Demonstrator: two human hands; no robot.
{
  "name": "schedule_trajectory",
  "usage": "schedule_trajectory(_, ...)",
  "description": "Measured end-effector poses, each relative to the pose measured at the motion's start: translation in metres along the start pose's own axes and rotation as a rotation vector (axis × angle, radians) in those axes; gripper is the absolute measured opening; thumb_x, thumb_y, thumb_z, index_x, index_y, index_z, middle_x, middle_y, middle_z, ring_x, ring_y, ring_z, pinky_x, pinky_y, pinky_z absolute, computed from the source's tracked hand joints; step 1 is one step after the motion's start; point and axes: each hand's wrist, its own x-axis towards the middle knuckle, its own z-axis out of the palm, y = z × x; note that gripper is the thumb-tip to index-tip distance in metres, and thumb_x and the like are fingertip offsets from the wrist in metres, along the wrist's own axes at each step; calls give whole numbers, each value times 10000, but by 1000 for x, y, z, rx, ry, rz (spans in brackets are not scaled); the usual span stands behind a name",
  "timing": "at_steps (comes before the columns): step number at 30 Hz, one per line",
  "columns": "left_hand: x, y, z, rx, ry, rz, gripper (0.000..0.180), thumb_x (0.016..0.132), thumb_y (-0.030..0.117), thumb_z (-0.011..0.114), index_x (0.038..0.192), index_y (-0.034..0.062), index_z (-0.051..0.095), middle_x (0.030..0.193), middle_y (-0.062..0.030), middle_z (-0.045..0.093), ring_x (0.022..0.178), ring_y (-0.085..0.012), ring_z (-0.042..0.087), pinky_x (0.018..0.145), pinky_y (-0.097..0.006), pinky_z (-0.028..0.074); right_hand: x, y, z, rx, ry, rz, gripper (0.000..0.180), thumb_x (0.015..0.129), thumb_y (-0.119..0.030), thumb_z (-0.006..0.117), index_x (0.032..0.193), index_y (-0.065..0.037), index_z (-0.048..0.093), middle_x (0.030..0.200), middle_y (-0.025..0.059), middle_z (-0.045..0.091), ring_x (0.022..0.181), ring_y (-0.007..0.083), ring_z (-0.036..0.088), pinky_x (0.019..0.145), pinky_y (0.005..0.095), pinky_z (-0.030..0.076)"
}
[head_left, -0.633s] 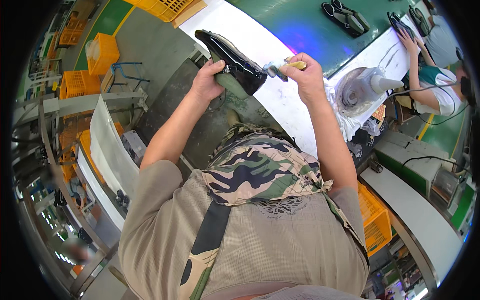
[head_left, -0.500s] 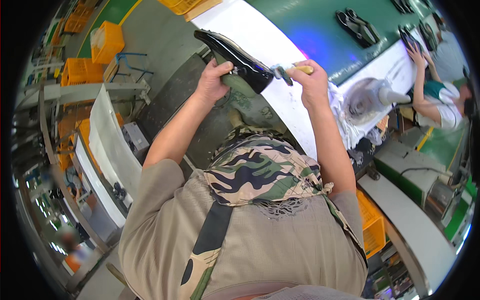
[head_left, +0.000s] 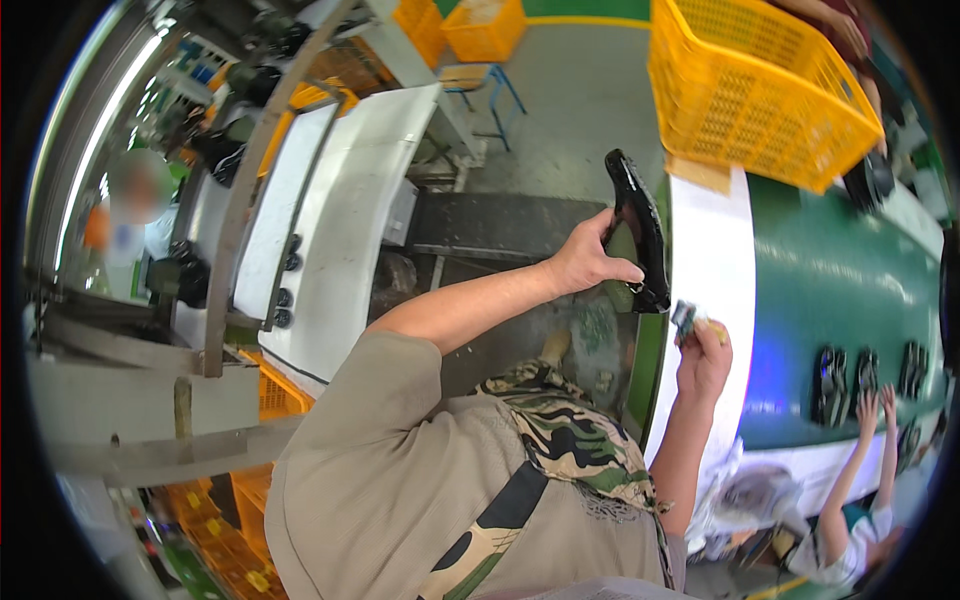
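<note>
1. Head view, nearest the camera: the person's beige shirt and a camouflage-pattern apron (head_left: 560, 440) fill the lower middle; both forearms rise from it toward the conveyor.
2. Right hand (head_left: 703, 358): raised just beside the near white edge of the conveyor. Thumb and fingertips are pinched together on a small brush-like tool (head_left: 690, 320) with a yellowish handle; its dark tip points up toward the shoe.
3. Left hand (head_left: 585, 262): fingers curled and pressed around the middle of a black shoe (head_left: 640, 235), thumb on the near side. The shoe is held in the air, roughly upright, one end up and the other end down just above the tool tip. It hangs beside the white border strip (head_left: 715, 290) of the conveyor, not resting on it.
4. Green conveyor belt (head_left: 830, 270): runs along the right of the picture. Several dark shoe pieces (head_left: 832, 385) lie on it toward its lower right.
5. Another person's hands (head_left: 875, 405) reach up to those pieces from the lower right corner.
6. Yellow plastic basket (head_left: 750, 90): sits at the far end of the conveyor.
7. White machine housing (head_left: 330, 220): stands to the left, across a grey floor.
</note>
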Motion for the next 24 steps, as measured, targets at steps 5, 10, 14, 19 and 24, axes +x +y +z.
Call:
schedule_trajectory(5,36,114,-58,226,167,231,553,714,60,815,1195,5,547,1088,-48,636,1010,-143,596,928,-309,483,25,22,19,49,-109,34,109,863,7,625,936,-3,545,866,128,639,714,218,629,597,343,528)
schedule_trajectory(10,103,240,-161,302,449,390,416,777,203,800,1114,34,625,970,-79,688,875,-190,664,830,-355,539,41,54,44,30,-132,102,97,858,6,632,913,-15,554,835,117,629,702,221,627,589,351,529)
schedule_trajectory(14,138,365,-222,374,864,351,255,760,57,776,952,-45,642,861,-120,696,729,-233,689,678,-389,579,50,66,54,26,-117,138,112,847,17,640,907,-21,553,830,115,625,693,215,623,578,365,538)
schedule_trajectory(19,130,440,-309,555,1162,142,329,770,163,788,1025,11,646,917,-155,690,795,-329,672,734,-457,554,49,68,30,9,-39,134,134,843,23,641,913,-25,537,850,121,624,693,218,623,580,366,540)
schedule_trajectory(24,148,451,-456,737,1071,-51,398,795,222,759,1134,56,633,1179,-181,626,1096,-411,565,905,-628,409,30,62,-9,-34,93,78,110,864,-3,625,946,-17,554,882,126,635,765,241,638,639,367,543)
